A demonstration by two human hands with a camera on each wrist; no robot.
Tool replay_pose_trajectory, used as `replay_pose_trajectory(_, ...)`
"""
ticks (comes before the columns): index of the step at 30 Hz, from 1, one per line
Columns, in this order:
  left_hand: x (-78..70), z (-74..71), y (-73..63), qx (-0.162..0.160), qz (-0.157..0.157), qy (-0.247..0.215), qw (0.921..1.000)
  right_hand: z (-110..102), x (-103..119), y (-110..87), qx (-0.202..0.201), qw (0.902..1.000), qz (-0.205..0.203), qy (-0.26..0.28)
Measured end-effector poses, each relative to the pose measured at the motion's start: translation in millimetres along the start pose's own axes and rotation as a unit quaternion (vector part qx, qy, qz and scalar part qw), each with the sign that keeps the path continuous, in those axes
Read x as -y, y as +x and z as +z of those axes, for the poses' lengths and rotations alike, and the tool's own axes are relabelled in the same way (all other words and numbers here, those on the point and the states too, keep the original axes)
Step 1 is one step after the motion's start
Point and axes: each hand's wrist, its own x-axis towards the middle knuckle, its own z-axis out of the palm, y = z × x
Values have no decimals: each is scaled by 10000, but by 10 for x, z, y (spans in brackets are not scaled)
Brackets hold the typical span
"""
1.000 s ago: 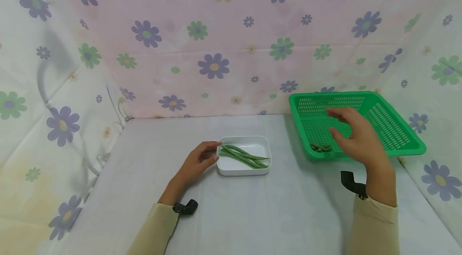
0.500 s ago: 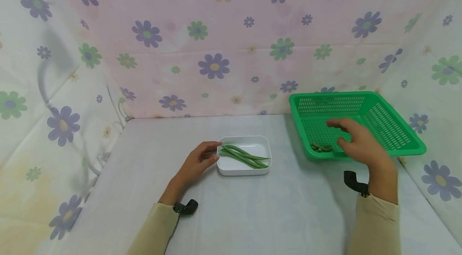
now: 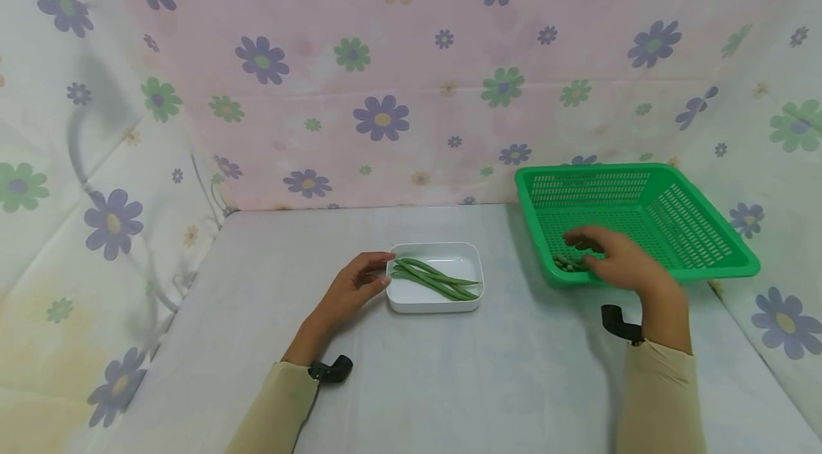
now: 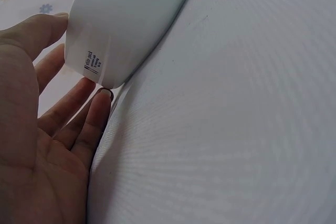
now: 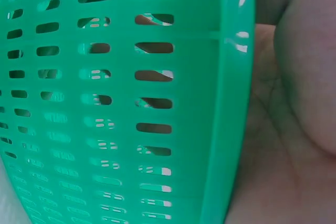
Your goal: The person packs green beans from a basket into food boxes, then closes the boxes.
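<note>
In the head view, several green beans (image 3: 437,278) lie in a white rectangular dish (image 3: 434,307) near the middle of the table. My left hand (image 3: 347,290) is at the dish's left end, thumb and fingertips against its wall and rim. The left wrist view shows these fingers loosely bent beside the dish (image 4: 121,24). My right hand (image 3: 619,258) reaches over the near rim of a green plastic basket (image 3: 722,268), fingers lowered toward a small heap of green-brown pieces (image 3: 566,263), partly hidden by them. In the right wrist view the basket's slotted wall (image 5: 121,87) hides the fingertips.
A white cloth covers the table (image 3: 411,382). Flower-patterned fabric (image 3: 411,76) stands behind and along both sides, with the basket's far rim close to the back one. Bare tabletop separates dish and basket.
My right hand has dropped lower and shifted left inside the basket, over the small green-brown heap. The left hand, the dish and the green beans stay where they were.
</note>
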Motion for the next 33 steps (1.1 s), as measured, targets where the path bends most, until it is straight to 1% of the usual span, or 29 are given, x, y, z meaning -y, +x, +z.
replay_pose_trajectory(4, -1, 6, 0, -12, 37, 6, 10000, 20, 18, 11, 227, 9997, 62, -64)
replay_pose_trajectory(12, 4, 6, -4, -12, -44, 49, 10000, 30, 32, 27, 413, 9989, 181, -120)
replay_pose_trajectory(21, 3, 7, 2, -14, -65, 114, 9999, 29, 17, 54, 455, 9988, -116, -170)
replay_pose_trajectory(29, 8, 12, 1, -20, -29, 92, 10000, 31, 26, 67, 492, 9986, -126, -136)
replay_pose_trajectory(33, -2, 12, 3, -20, -62, 100, 9999, 33, 28, 70, 524, 9984, -172, -102)
